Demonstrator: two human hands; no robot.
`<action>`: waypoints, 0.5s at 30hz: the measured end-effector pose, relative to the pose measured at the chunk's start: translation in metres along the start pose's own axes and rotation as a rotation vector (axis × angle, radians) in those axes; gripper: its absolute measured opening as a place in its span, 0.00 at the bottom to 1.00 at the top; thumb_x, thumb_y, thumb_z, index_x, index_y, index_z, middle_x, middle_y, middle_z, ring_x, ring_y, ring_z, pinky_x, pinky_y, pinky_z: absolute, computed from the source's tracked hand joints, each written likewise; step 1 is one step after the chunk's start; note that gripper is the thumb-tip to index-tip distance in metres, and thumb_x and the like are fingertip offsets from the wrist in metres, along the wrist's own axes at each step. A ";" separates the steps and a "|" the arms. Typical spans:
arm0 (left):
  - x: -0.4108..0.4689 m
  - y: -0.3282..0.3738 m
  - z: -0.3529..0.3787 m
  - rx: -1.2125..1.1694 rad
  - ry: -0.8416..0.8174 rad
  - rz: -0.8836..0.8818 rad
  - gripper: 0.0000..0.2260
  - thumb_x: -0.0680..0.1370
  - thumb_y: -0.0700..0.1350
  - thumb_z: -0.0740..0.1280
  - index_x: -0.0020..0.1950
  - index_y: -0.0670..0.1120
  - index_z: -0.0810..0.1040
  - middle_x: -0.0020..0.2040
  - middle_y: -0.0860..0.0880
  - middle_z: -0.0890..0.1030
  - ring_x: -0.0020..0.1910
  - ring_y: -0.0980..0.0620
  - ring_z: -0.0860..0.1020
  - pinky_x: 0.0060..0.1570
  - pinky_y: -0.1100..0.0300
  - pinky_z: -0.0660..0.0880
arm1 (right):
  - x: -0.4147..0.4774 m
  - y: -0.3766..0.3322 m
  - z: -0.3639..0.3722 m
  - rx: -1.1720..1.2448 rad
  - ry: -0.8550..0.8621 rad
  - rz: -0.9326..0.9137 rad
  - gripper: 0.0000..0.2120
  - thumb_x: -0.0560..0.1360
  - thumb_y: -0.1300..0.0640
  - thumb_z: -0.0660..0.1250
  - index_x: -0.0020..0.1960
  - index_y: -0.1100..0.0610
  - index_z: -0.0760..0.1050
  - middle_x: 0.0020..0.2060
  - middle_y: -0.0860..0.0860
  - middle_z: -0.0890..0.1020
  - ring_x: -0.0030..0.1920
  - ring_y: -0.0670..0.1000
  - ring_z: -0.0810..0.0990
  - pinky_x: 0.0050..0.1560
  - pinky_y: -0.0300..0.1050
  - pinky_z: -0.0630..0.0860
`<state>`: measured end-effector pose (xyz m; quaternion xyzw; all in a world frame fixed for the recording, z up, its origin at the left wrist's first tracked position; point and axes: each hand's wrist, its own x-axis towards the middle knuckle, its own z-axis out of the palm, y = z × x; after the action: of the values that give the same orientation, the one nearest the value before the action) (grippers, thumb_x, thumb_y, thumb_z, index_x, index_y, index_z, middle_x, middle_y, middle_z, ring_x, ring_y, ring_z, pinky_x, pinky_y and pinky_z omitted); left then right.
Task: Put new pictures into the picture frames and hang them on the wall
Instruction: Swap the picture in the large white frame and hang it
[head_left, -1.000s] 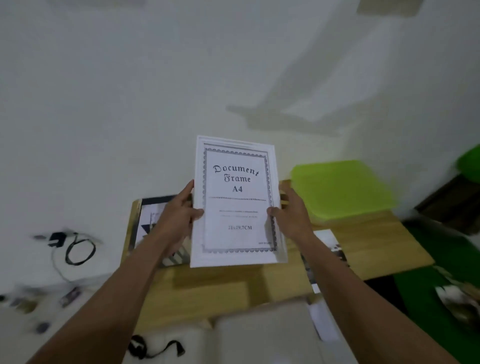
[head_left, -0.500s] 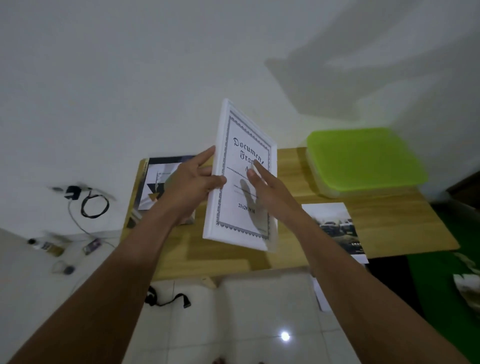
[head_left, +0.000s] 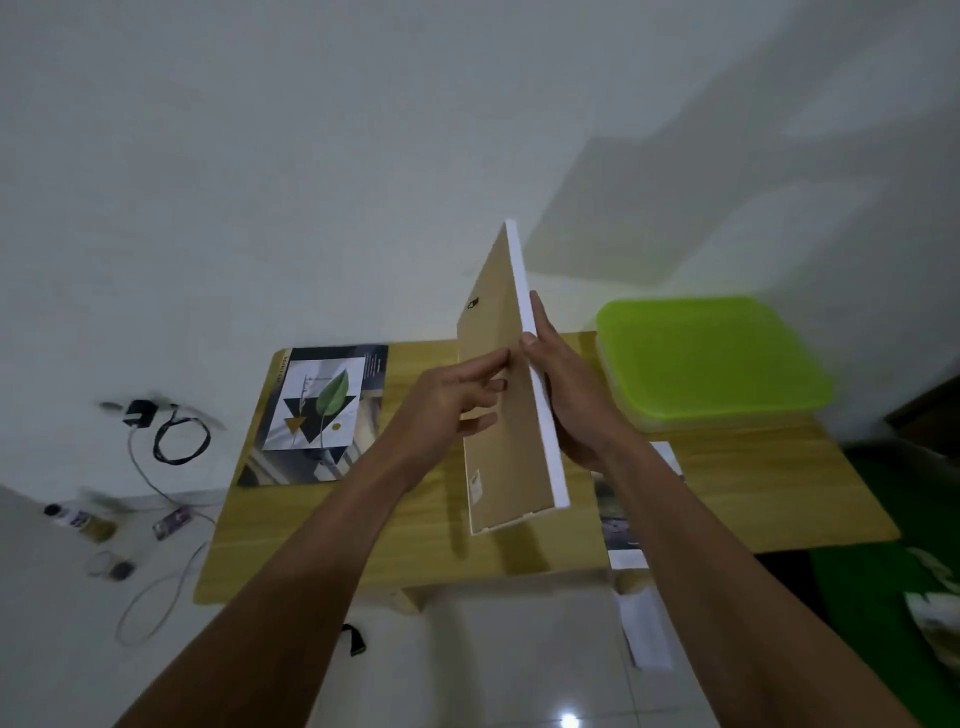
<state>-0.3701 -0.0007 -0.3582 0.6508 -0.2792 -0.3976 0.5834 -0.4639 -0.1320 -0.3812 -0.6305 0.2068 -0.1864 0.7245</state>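
Picture frame (head_left: 498, 415) is held upright above the worktop (head_left: 753, 493), edge-on, long axis running near to far and rising, brown backing facing left. Right hand (head_left: 566, 395) pinches the white edge, thumb on the backing, fingers flat on the hidden front. Left hand (head_left: 447, 405) has straight fingers, tips touching the backing. Leaf print (head_left: 317, 410) lies left, green box (head_left: 711, 358) far right. The bare wood between looks room enough to lay the frame face down.
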 end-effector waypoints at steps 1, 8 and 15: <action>0.000 -0.001 0.002 0.026 -0.017 0.013 0.25 0.76 0.29 0.62 0.70 0.47 0.75 0.58 0.54 0.81 0.60 0.61 0.78 0.60 0.54 0.78 | -0.001 0.001 -0.004 -0.025 0.013 -0.015 0.26 0.80 0.49 0.59 0.75 0.32 0.58 0.69 0.44 0.75 0.66 0.51 0.77 0.68 0.60 0.72; 0.019 -0.053 -0.012 0.349 0.176 0.124 0.28 0.74 0.35 0.70 0.69 0.58 0.74 0.65 0.55 0.77 0.64 0.58 0.74 0.59 0.57 0.76 | -0.014 0.019 -0.017 -0.123 0.104 -0.066 0.30 0.82 0.65 0.55 0.77 0.38 0.59 0.68 0.38 0.74 0.57 0.44 0.81 0.47 0.37 0.78; 0.031 -0.119 -0.057 0.495 0.215 -0.056 0.42 0.73 0.52 0.75 0.80 0.54 0.53 0.71 0.55 0.67 0.69 0.54 0.68 0.60 0.61 0.67 | -0.013 0.056 -0.032 -0.040 0.159 -0.006 0.32 0.81 0.70 0.57 0.77 0.41 0.61 0.56 0.37 0.82 0.46 0.48 0.81 0.46 0.43 0.79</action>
<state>-0.3174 0.0238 -0.4810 0.8196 -0.2863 -0.2618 0.4216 -0.4916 -0.1442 -0.4399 -0.6288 0.2654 -0.2338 0.6924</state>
